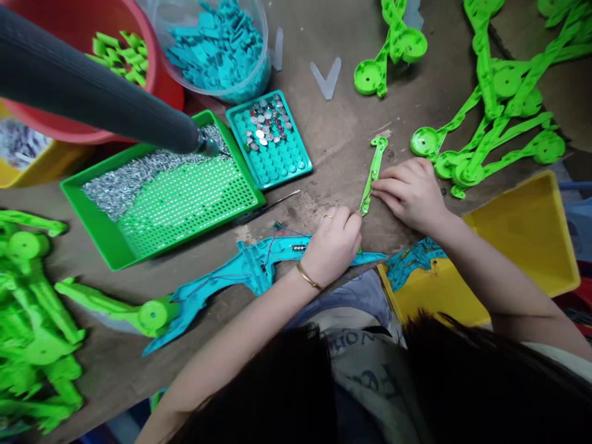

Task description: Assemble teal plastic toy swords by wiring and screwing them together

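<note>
Head view: green strip (378,159) lies on the bench (333,166), between both hands, just beyond the blue shell's right end. Long axis runs away from the wearer, far tip leaning slightly right.

Left hand (333,242): fingers curled, tips closed on the strip's near end; sits over the blue shell (222,274), hiding part of it. Right hand (414,194): comes in from the strip's right side, thumb and forefinger pinching a thin piece (369,195) against mid-strip. Too fine to tell what it is.

Key relation: strip is up and right of the left hand, directly left of the right fingertips. Both hands touching or nearly so; left owns the near end, right the middle. Far end untouched.

Around: spring (298,248) and wires in the shell. Screwdriver (287,198) by the green tray's near right corner. Green tray (194,197) has screws (124,179) along its far edge. Teal tray (296,132) touches or nearly touches its right edge, silver discs (260,134) toward the far end. Green parts (504,105) beyond the right hand; yellow bin (522,228) by the right forearm.
</note>
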Tool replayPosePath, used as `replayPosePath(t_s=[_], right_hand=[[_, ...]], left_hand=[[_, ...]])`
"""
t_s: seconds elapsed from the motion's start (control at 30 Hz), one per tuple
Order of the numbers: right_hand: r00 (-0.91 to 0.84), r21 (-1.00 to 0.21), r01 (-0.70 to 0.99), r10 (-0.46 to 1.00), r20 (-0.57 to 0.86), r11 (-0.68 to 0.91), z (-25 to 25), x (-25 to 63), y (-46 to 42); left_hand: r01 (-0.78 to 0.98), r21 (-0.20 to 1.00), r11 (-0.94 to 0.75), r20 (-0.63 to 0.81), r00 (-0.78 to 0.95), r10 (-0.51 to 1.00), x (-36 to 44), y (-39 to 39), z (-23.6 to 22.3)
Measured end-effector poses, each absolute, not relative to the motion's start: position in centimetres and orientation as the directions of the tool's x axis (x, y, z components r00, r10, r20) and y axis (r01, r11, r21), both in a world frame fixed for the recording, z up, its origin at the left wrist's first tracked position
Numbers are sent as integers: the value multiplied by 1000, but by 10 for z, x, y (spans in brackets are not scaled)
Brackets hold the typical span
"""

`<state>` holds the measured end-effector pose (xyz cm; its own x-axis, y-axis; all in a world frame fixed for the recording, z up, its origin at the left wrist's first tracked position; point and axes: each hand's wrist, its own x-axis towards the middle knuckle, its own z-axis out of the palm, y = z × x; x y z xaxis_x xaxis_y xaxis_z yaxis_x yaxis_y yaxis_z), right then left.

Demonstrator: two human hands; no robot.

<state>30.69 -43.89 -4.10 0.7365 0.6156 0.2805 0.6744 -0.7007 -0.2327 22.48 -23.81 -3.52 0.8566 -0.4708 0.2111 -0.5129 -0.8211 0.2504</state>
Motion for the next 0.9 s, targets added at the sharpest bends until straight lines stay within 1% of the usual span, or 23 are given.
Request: replayPosePath(t_s=[0.2, 0.37, 0.6, 0.67, 0.73, 0.9], right_hand=[[710, -205, 703, 657, 253, -681, -23, 298, -436], [683, -333, 729, 665, 302, -598, -27, 278, -430], [697, -348, 716, 597, 397, -605, -39, 277, -421], [708, -340, 703, 576, 408, -624, -38, 276, -418], [711, -312, 699, 585, 390, -643, -36, 275, -416], [679, -187, 732, 681, 273, -655, -26, 275, -413]], left_hand=[[-497, 249, -831, 198, 866, -459, 224, -240, -34], [-484, 251, -838, 172, 874, -454, 223, -241, -32], [-459, 291, -840, 199, 887, -416, 223, -240, -34], [-455, 295, -840, 204, 889, -410, 222, -240, -34], [-467, 286, -836, 214, 882, -420, 223, -240, -33], [-489, 263, -832, 235, 868, -437, 223, -240, -32]])
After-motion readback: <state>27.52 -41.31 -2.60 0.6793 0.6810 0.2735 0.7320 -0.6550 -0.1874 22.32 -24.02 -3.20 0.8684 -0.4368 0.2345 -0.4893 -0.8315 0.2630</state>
